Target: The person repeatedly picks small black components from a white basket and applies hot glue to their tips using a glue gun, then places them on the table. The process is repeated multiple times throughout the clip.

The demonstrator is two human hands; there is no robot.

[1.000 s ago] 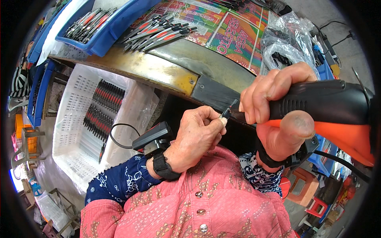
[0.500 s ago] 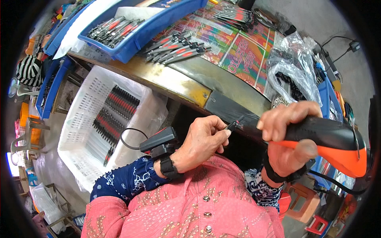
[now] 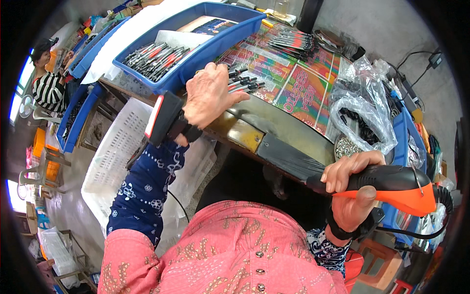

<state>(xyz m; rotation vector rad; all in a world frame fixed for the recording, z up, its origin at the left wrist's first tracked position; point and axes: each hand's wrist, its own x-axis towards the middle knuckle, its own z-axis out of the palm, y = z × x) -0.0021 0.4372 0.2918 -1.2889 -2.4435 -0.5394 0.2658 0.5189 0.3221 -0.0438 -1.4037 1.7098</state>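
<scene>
My left hand (image 3: 209, 98) is over the near edge of the table, its thumb stretched out to the right and apart from the fingers. The fingertips are turned away and partly hidden; I see nothing held. Just beyond and partly behind it lies a small pile of slender grey, black and red pen-like tools (image 3: 247, 84). My right hand (image 3: 353, 188) is wrapped round a black and orange electric screwdriver (image 3: 391, 183), its nose pointing left beside the table edge and its cable trailing at the right.
A blue tray (image 3: 183, 73) of similar tools stands at the back left, with another bundle (image 3: 293, 41) farther right. Below the table is a white crate (image 3: 110, 166). A metal bowl of screws (image 3: 346, 148) and a clear plastic bag (image 3: 364, 103) sit right. A co-worker (image 3: 49, 93) is far left.
My left hand has left the screwdriver's nose, where it was pinching a small dark piece, and moved up and left to the tool pile. The screwdriver is slightly lower, still gripped.
</scene>
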